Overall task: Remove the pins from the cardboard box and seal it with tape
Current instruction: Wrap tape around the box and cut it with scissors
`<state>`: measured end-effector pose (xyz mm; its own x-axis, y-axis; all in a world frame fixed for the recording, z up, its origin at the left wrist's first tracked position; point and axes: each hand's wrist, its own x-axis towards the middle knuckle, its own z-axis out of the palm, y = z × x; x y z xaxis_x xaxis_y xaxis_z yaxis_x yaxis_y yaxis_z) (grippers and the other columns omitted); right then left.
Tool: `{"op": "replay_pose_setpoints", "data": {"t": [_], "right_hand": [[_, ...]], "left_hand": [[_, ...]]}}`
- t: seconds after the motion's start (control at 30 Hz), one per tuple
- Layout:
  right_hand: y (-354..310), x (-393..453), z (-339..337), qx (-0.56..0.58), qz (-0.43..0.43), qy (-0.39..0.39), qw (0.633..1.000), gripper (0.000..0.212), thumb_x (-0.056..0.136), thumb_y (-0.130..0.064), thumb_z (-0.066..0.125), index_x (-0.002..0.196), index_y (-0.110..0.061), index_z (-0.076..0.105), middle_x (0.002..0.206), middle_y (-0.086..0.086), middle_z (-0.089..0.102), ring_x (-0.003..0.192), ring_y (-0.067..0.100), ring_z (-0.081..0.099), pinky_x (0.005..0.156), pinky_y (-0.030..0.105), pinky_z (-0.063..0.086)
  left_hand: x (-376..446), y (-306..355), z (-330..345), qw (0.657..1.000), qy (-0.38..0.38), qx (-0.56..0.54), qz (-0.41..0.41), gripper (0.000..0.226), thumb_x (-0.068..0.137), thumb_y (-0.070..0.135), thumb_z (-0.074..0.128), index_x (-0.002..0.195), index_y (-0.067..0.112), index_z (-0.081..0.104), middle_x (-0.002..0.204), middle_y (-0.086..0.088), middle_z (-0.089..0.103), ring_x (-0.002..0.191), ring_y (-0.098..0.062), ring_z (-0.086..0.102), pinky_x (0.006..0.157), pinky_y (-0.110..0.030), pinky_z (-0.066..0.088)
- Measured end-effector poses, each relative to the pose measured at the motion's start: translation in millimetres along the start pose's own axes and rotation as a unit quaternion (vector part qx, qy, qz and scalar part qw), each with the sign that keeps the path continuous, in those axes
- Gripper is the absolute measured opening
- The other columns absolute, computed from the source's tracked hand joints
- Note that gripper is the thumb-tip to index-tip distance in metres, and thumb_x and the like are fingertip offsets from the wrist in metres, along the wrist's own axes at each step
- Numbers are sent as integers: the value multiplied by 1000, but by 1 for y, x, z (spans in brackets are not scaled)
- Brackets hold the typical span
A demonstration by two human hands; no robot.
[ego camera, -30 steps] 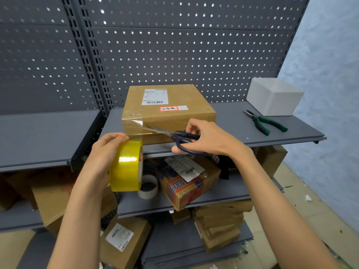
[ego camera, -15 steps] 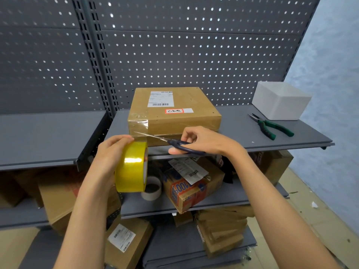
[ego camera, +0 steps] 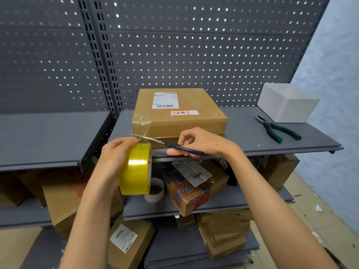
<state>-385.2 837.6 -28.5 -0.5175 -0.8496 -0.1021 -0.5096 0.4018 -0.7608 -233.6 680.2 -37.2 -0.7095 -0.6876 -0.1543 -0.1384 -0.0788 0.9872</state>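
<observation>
Left hand [ego camera: 116,158] curled over yellow tape roll [ego camera: 136,168], gripping it just before the cardboard box [ego camera: 178,121] on the grey shelf [ego camera: 242,131]. Right hand [ego camera: 202,142] pinches the scissors [ego camera: 171,145], blades closed against the tape strip at the box's front-left corner.

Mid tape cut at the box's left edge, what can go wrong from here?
1. The scissors blades point at the left hand gripping the tape roll; a slip could nick its fingertips.
2. The clear tape looks wrinkled on the cardboard box corner, so the seal may be weak.
3. Once cut, the loose end could fall back onto the roll and be hard to find.
</observation>
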Motion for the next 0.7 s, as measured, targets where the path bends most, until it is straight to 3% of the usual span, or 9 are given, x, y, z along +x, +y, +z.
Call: {"op": "replay_pose_setpoints", "data": {"t": [0.27, 0.43, 0.7], "right_hand": [[-1, 1, 0, 21, -20, 1, 1000, 32, 80, -36, 73, 83, -7, 62, 61, -1, 60, 52, 13, 51, 51, 20, 43], [-5, -2, -3, 3, -32, 5, 999, 41, 75, -43, 75, 80, -4, 62, 63, 6, 60, 51, 14, 50, 53, 20, 44], [-8, -4, -3, 11, -32, 16, 999, 39, 70, -43, 78, 71, -8, 61, 55, 0, 59, 47, 14, 49, 51, 20, 44]], "left_hand": [[-1, 1, 2, 1000, 1, 4, 17, 6, 91, 23, 57, 90, 21, 62, 93, -4, 59, 81, -19, 57, 64, -30, 47], [-2, 2, 2, 1000, 0, 5, 20, 9, 91, 23, 57, 82, 24, 59, 91, -3, 58, 82, -20, 56, 68, -31, 47], [-3, 2, 3, 1000, 0, 1, 18, 7, 91, 24, 57, 84, 24, 59, 90, -2, 57, 77, -17, 56, 60, -29, 46]]}}
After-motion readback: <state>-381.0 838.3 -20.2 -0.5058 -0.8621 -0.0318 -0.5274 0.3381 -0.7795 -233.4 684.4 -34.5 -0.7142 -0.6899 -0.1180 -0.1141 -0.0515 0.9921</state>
